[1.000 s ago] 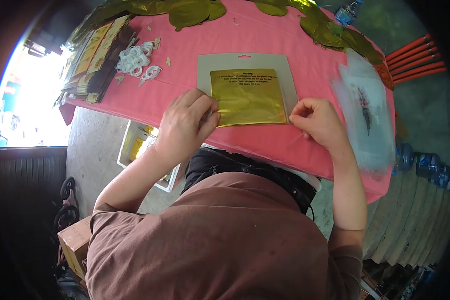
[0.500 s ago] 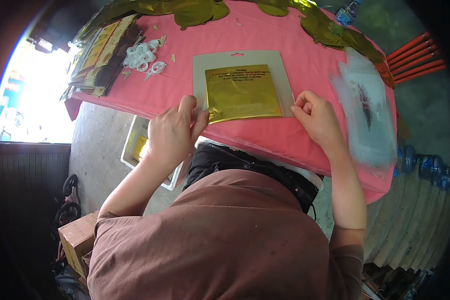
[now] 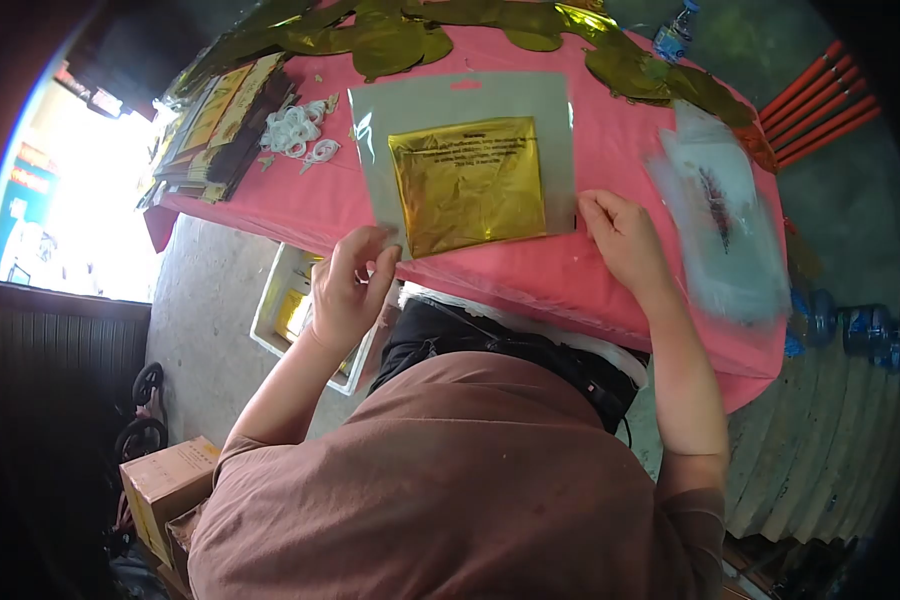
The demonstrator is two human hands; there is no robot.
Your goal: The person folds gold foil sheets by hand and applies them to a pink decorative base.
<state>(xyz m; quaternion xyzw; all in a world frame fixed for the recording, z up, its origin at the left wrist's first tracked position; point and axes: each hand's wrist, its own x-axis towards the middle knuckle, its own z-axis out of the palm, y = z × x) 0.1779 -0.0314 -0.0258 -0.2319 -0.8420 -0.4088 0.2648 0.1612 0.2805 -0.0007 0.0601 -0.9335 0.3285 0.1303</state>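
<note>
- Left hand (image 3: 350, 290) is at the near-left corner of the flat clear plastic pouch (image 3: 378, 130). Thumb and fingers are curled in and closed on that corner, which looks like a pinch grip to me.
- Right hand (image 3: 620, 240) is at the opposite near-right corner of the pouch, with the fingers bent down against the edge. Honestly can't tell if it's pinching the plastic or just pressing on it.
- The pouch lies flat on the pink tabletop (image 3: 530, 275), close to the near edge and right in front of the person. The end with the hang slot points away from them.
- Inside the pouch is a shiny square gold foil sheet (image 3: 470, 185) with a small block of dark print near its far edge. It sits toward the near end of the pouch.
- Left of the pouch there's a little heap of white plastic rings (image 3: 295, 130), and further left a stack of dark and gold packets (image 3: 220, 115) at the tabletop's corner.
- Crumpled gold foil balloons (image 3: 410, 30) run along the far edge of the tabletop.
- To the right, near the right hand but not touching it, is a pile of clear sleeves with a feather print (image 3: 720, 215).
- Bundle of orange rods (image 3: 820, 100) is off past the far right corner.
- White plastic crate (image 3: 285, 310) is on the floor below the left hand, with a brown cardboard box (image 3: 165, 480) further back.
</note>
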